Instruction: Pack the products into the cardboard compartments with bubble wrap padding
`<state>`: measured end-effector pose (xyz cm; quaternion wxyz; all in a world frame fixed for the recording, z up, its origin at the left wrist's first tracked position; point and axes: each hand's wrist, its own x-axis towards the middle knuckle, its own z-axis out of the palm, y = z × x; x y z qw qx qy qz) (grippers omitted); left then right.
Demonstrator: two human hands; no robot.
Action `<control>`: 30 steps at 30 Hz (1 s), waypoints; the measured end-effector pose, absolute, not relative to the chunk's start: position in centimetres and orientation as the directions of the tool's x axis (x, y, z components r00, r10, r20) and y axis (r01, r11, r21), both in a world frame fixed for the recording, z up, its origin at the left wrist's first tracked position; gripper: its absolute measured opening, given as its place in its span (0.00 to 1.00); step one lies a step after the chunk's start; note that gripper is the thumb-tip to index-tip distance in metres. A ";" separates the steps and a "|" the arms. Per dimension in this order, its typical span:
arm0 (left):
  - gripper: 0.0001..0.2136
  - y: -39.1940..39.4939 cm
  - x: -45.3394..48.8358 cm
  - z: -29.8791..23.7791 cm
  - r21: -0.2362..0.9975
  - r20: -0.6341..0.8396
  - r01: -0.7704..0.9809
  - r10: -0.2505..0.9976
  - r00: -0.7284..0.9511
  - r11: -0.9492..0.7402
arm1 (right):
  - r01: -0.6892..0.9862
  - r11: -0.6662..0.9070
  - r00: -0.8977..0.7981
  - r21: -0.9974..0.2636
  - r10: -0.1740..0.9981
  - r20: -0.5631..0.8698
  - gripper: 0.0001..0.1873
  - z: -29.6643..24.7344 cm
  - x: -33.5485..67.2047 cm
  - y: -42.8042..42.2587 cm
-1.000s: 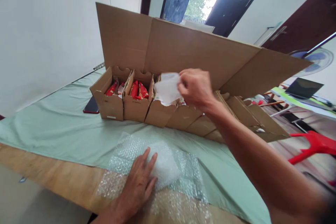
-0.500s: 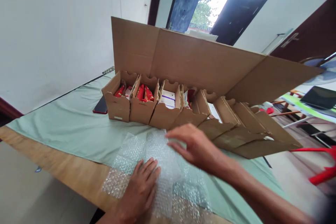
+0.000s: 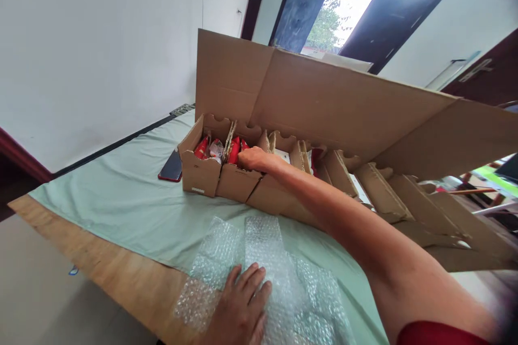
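Observation:
My left hand [image 3: 242, 308] lies flat, fingers spread, on a sheet of clear bubble wrap [image 3: 267, 269] at the near edge of the table. My right hand [image 3: 251, 159] reaches forward into the second compartment of a long cardboard box [image 3: 238, 183] split by dividers. Its fingers dip among red packets [image 3: 233, 150] and are hidden behind the box wall. The first compartment holds more red packets [image 3: 201, 147]. The box's tall lid flap [image 3: 332, 102] stands up behind.
A dark phone with a red edge [image 3: 172, 166] lies left of the box on the pale green cloth [image 3: 121, 199]. The bare wooden table edge [image 3: 101, 259] shows nearby. The box's right compartments lean over. A dark open door stands behind.
My right hand let go of a white wrapped item into a middle compartment, swept back over the bubble wrap, then reached into the second compartment. The view shifted left. My left hand stayed.

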<state>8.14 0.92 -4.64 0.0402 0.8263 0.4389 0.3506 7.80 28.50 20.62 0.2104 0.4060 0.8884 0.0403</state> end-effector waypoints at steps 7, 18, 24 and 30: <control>0.24 0.0 7.4 -2.2 0.432 0.509 0.708 0.799 0.321 -0.559 | 0.788 0.611 -0.597 0.075 0.730 0.332 0.11 26.7 18.8 21.3; 0.40 -1.7 7.2 2.0 0.434 0.605 0.686 0.753 0.259 -0.584 | 0.598 0.787 -0.682 -0.152 0.599 0.419 0.06 8.3 27.9 4.6; 0.32 -0.3 7.2 0.2 0.342 0.431 0.759 0.810 0.397 -0.554 | 0.472 0.834 -0.820 -0.286 0.534 0.205 0.11 13.5 28.1 8.4; 0.29 0.2 7.2 -1.9 0.339 0.461 0.754 0.798 0.388 -0.563 | 0.521 0.853 -0.810 -0.027 0.504 0.299 0.13 24.4 17.1 18.9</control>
